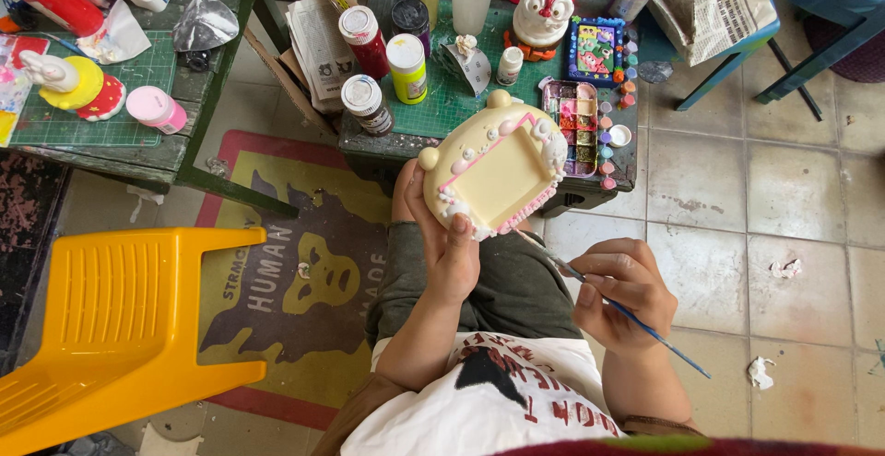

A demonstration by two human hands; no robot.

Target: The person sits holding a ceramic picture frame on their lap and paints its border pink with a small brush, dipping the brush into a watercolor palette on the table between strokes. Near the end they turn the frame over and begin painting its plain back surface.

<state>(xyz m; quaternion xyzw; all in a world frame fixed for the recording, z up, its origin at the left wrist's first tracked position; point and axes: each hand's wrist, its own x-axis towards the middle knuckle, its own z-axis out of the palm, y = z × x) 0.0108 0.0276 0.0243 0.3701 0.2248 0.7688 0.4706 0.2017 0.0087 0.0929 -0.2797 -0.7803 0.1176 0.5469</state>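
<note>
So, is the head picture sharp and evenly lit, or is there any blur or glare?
Head view: soft even daylight, faint shadows, no strong glare; the cream frame, left hand and right hand with the brush are sharp; edges bend slightly from the wide lens.

Cream plaster frame [499, 175], pink edging; blue-handled brush [616, 306]; yellow plastic chair [120, 327]; green cutting mat [452, 96].
</note>
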